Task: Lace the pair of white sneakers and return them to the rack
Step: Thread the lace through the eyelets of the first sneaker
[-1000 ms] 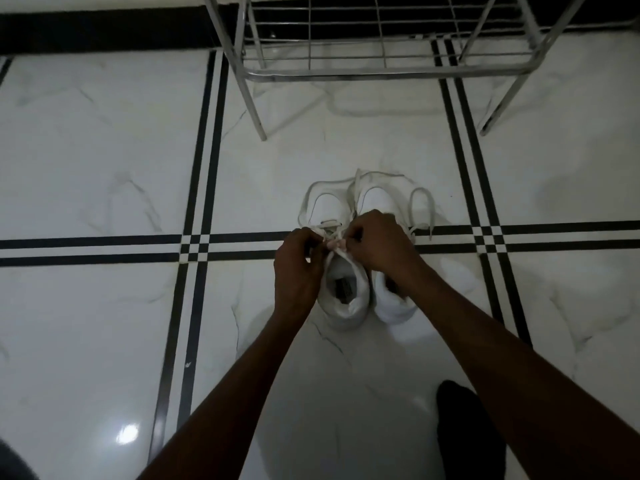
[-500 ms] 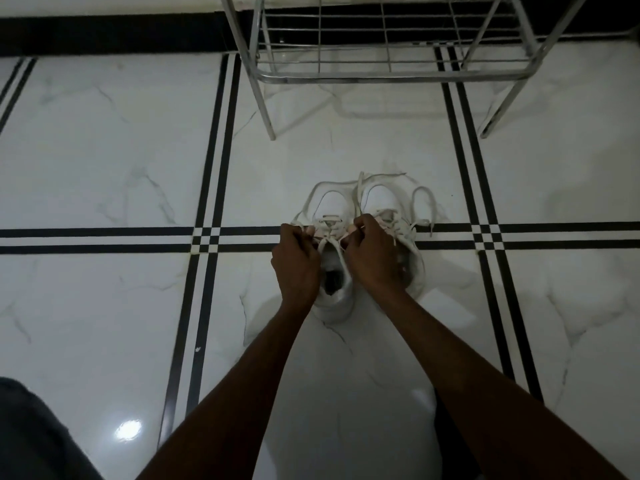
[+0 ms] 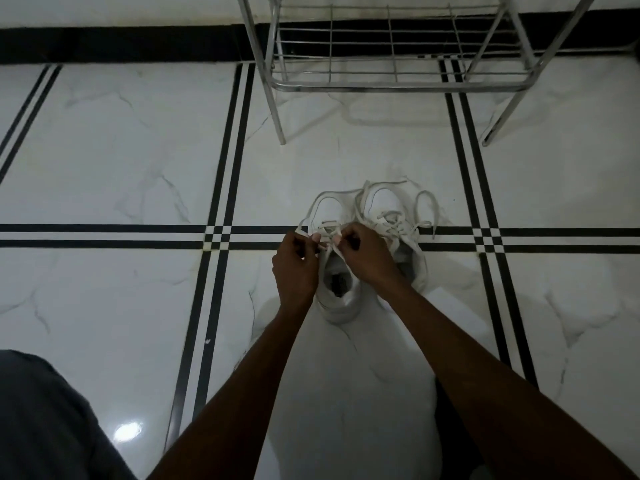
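Two white sneakers stand side by side on the marble floor, toes pointing away from me. Over the left sneaker (image 3: 337,296) both hands meet at its tongue. My left hand (image 3: 294,265) pinches the white lace (image 3: 320,202) on one side, and my right hand (image 3: 363,258) pinches it on the other. Lace ends loop loosely past the toe. The right sneaker (image 3: 384,202) lies partly behind my right hand, its lace crossed through the eyelets with loose ends trailing to the right.
A chrome wire shoe rack (image 3: 398,86) stands beyond the sneakers against a black skirting, its lowest shelf bare. Black double stripes cross the glossy white floor (image 3: 104,150). A dark-clothed knee (image 3: 41,417) fills the bottom left corner.
The view has tilted down and shifted, bringing my knee into the corner. My hands have slid forward from the left sneaker's opening to its tongue, uncovering the right sneaker's laces.
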A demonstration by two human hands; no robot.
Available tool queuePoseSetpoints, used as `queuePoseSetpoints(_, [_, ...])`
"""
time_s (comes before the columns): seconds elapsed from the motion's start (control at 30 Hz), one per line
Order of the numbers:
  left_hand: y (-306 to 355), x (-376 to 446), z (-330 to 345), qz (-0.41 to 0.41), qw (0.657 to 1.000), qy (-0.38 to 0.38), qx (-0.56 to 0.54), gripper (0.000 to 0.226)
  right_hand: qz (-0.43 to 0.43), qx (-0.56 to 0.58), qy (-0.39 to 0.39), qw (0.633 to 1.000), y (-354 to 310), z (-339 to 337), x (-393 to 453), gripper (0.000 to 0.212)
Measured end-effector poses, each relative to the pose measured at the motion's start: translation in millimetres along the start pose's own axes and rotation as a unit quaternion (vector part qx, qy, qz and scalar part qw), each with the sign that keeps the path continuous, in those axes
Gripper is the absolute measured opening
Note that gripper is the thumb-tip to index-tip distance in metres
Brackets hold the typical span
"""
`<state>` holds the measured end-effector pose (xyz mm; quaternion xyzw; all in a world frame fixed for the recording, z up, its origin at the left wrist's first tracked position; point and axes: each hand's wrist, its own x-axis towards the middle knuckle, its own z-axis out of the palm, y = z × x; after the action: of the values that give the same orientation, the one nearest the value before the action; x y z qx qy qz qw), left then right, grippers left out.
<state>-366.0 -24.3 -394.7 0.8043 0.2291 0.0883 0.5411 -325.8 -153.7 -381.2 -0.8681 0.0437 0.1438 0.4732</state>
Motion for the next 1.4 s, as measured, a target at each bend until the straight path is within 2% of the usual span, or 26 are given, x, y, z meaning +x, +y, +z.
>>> queuePoseSetpoints(0.07, [1, -2, 1, 0.012, 1.0, 0.003, 0.024, 0.025, -0.02, -0.021, 0.05, 0.998, 3, -1, -1, 0.009])
queuePoseSetpoints(0.2, [-2, 0, 2, -0.022, 0.996, 0.016, 0.079, 0.022, -0.039, -0.051, 0.116, 0.991, 6, 2, -7, 0.019])
queuePoseSetpoints(0.37, [-4, -1, -1, -0.071, 0.996, 0.015, 0.043, 0.028, -0.007, -0.068, 0.158, 0.985, 10, 12, -11, 0.021])
queuePoseSetpoints(0.43, [-4, -1, -5, -0.056, 0.998, -0.005, 0.016, 0.031, 0.001, -0.038, 0.13, 0.991, 9, 9, -8, 0.017])
queuePoseSetpoints(0.5, [-2, 0, -10, -0.046, 0.998, -0.038, -0.012, 0.037, 0.013, 0.043, 0.079, 0.996, 5, 4, -5, 0.011])
queuePoseSetpoints(0.6, [14, 8, -22, -0.035, 0.994, -0.075, -0.074, 0.038, 0.051, 0.226, 0.04, 0.972, -11, -5, -4, 0.01])
queuePoseSetpoints(0.67, [33, 15, -30, 0.007, 0.99, -0.085, -0.108, 0.034, 0.055, 0.285, 0.045, 0.956, -25, -12, -4, 0.017])
queuePoseSetpoints(0.73, [54, 22, -38, 0.067, 0.987, -0.098, -0.111, 0.031, 0.008, 0.244, 0.037, 0.969, -35, -17, -4, 0.019])
queuePoseSetpoints(0.8, [68, 28, -44, 0.116, 0.981, -0.126, -0.09, 0.029, -0.068, 0.114, -0.054, 0.99, -46, -22, -3, 0.019])
queuePoseSetpoints(0.87, [75, 35, -50, 0.139, 0.975, -0.162, -0.064, 0.028, -0.113, 0.0, -0.179, 0.977, -58, -27, -5, 0.019])
queuePoseSetpoints(0.93, [74, 41, -54, 0.121, 0.966, -0.219, -0.061, 0.034, -0.129, -0.041, -0.227, 0.965, -70, -34, -7, 0.019])
queuePoseSetpoints(1.0, [67, 43, -55, 0.071, 0.957, -0.274, -0.067, 0.049, -0.145, -0.072, -0.193, 0.968, -74, -40, -4, 0.026])
queuePoseSetpoints(1.1, [53, 38, -47, -0.033, 0.952, -0.301, -0.038, 0.067, -0.168, -0.11, -0.151, 0.968, -71, -52, 1, 0.029])
queuePoseSetpoints(1.17, [49, 33, -42, -0.035, 0.953, -0.3, -0.036, 0.064, -0.176, -0.13, -0.139, 0.966, -67, -58, 4, 0.017])
queuePoseSetpoints(1.23, [48, 30, -39, -0.02, 0.96, -0.273, -0.061, 0.061, -0.191, -0.14, -0.085, 0.968, -61, -61, 7, 0.007])
queuePoseSetpoints(1.33, [44, 28, -34, -0.016, 0.969, -0.233, -0.081, 0.055, -0.197, -0.143, 0.023, 0.97, -51, -54, 5, 0.01])
queuePoseSetpoints(1.4, [44, 27, -30, -0.013, 0.97, -0.233, -0.066, 0.054, -0.192, -0.11, 0.045, 0.974, -46, -49, 5, 0.01])
